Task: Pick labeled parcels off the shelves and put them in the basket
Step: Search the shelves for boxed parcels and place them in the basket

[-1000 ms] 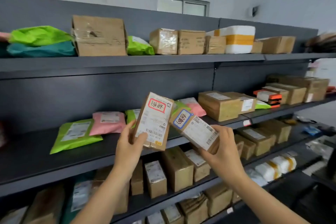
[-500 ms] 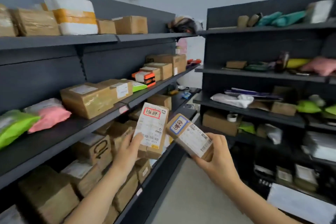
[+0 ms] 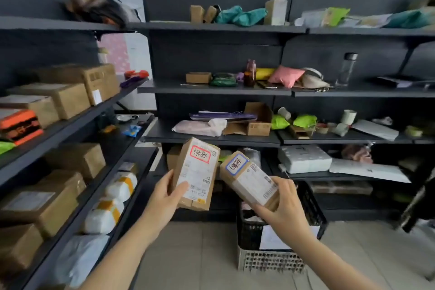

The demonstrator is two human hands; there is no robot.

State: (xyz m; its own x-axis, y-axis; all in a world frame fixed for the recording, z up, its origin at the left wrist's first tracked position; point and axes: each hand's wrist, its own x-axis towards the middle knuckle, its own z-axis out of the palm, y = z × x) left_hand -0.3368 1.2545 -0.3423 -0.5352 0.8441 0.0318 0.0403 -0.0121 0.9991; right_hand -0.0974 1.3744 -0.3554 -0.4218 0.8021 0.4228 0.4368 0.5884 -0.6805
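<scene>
Since half a second ago the view is being swung to the right. The left-hand shelving [image 3: 70,122] is being pushed to the edge of the picture and the rear shelving [image 3: 211,139] is being faced. A basket [image 3: 247,231], not seen then, is being brought into view on the floor. The two parcels are being carried along in the same hands.

The left hand [image 3: 164,198] is being held up in front of the rear shelving. The red-labelled parcel [image 3: 196,174] is being gripped by it at the lower left edge, thumb laid across the printed label and fingers hidden behind. The box is being held nearly upright.

Just beside it, the blue-labelled parcel [image 3: 249,179] is being held tilted, its top leaning left. Its lower end is being wrapped by the curled fingers of the right hand [image 3: 286,209], directly above the basket.

Both are small taped cardboard boxes and are being judged stiff and fairly light, since each is being carried by one end alone. The tape and labels look glossy and may be slippery, so a hold across the narrow sides is being favoured until each is lowered in.
</scene>
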